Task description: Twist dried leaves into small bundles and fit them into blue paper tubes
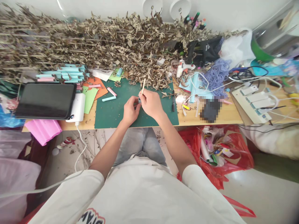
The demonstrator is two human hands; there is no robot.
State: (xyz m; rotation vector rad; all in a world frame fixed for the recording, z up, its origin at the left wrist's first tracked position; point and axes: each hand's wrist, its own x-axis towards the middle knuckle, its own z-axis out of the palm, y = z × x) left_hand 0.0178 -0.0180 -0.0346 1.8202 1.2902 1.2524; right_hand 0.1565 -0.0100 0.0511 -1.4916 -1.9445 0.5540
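Over the green cutting mat [112, 113], both of my hands meet near its front edge. My left hand [131, 111] is closed, thumb and fingers pinching a small blue-grey piece [139, 100] that is mostly hidden. A thin wooden stick [143, 84] points upward from the closed fingers of my right hand [151, 102]; its lower end is out of sight near the blue-grey piece. To the left on the mat lie a pink paper roll [111, 91] and a light blue paper roll [109, 98]. A black pen [173, 102] rests at the right edge.
Dried leafy stalks [93, 43] cover the back of the table. At left are a tablet [46, 100], a white power bank [78, 107] and stacked paper rolls [67, 74]. Rightward are a glue gun [184, 67], purple yarn [217, 74] and a power strip [252, 104]. A red bag [243, 155] sits below.
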